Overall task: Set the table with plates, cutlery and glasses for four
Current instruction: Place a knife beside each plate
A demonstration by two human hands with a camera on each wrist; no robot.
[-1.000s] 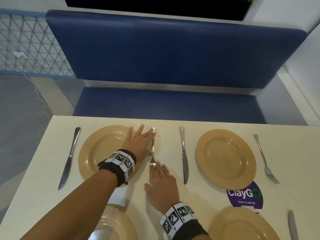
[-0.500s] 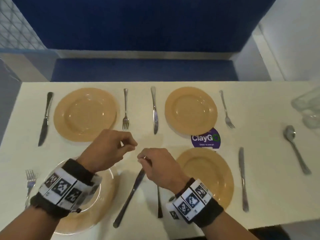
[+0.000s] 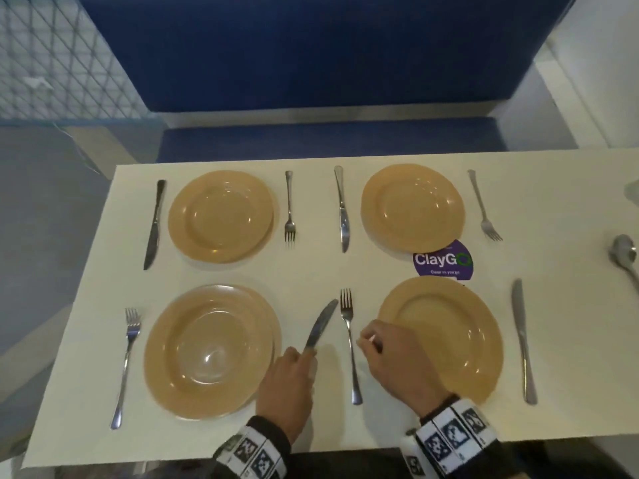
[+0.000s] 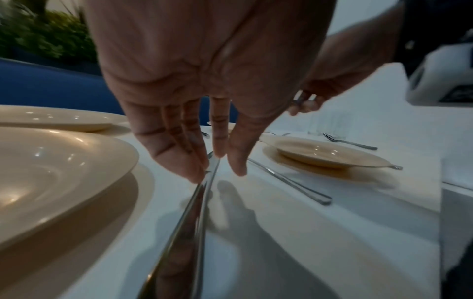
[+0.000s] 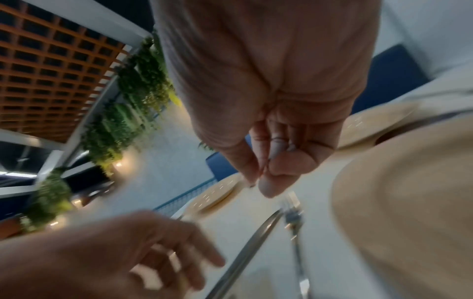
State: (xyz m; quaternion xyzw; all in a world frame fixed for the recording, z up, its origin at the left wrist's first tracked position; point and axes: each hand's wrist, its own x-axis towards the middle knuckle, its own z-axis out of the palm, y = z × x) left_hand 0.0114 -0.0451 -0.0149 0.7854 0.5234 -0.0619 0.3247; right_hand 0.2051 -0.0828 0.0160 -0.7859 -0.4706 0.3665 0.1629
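Observation:
Four tan plates are laid on the white table (image 3: 570, 340), each flanked by a knife and a fork. Between the near left plate (image 3: 211, 350) and the near right plate (image 3: 442, 337) lie a tilted knife (image 3: 321, 323) and a straight fork (image 3: 350, 340). My left hand (image 3: 307, 354) rests on the knife's handle. Its straight fingertips (image 4: 197, 172) touch the knife (image 4: 189, 212) while the thumb stands apart. My right hand (image 3: 368, 342) hovers just right of the fork with its fingers curled against the thumb. Nothing shows in the right hand (image 5: 263, 178).
A spoon (image 3: 622, 254) and the edge of a glass (image 3: 632, 191) sit at the far right. A purple ClayGo sticker (image 3: 442, 259) lies between the right plates. A blue bench (image 3: 311, 140) runs behind the table. The table's front edge is by my wrists.
Both hands came back from the far left fork to the near middle. The right hand no longer touches the cutlery, and the left hand has dropped onto the knife's handle.

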